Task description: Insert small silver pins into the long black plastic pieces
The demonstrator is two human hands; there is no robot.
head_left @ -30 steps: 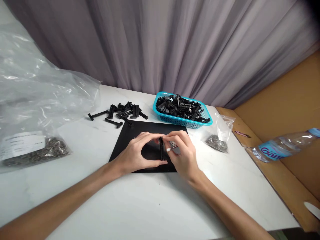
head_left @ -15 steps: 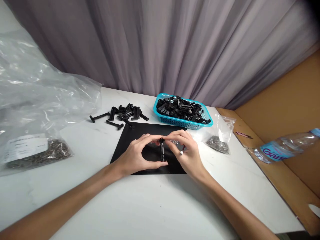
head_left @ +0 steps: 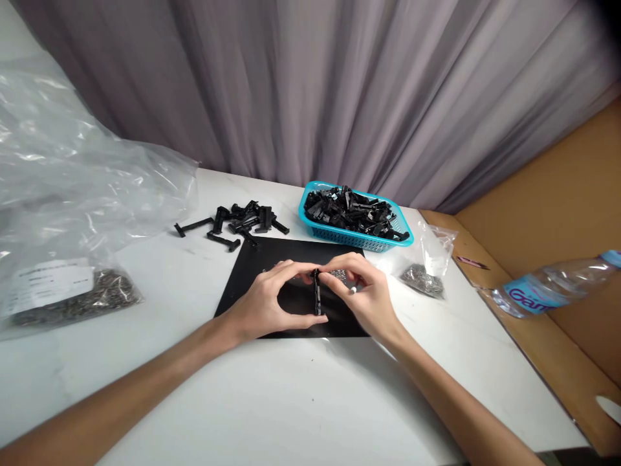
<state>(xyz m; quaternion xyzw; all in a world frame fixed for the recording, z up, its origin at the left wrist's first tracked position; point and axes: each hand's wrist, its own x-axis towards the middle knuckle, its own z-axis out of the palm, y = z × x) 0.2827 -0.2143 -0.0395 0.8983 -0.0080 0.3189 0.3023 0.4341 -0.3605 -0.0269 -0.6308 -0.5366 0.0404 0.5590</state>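
My L hand (head_left: 264,301) has fingers clamped on both ends of a blk part (head_left: 317,296) above the blk mat (head_left: 252,260), & my R hand (head_left: 371,298) pinches its far end, w/ a white-tipped item (head_left: 353,290) tucked in.

two hands (head_left: 264,301) (head_left: 371,294), one held black part (head_left: 317,296), one white-tipped tool (head_left: 353,290), one black mat (head_left: 286,251), one blue basket (head_left: 359,237), one bottle (head_left: 538,294) and two clear bags (head_left: 97,175) (head_left: 422,280) are seen. around ten loose black pieces (head_left: 264,220) can be made out, overlapping; the heaped pieces (head_left: 356,210) in the basket cannot be counted.
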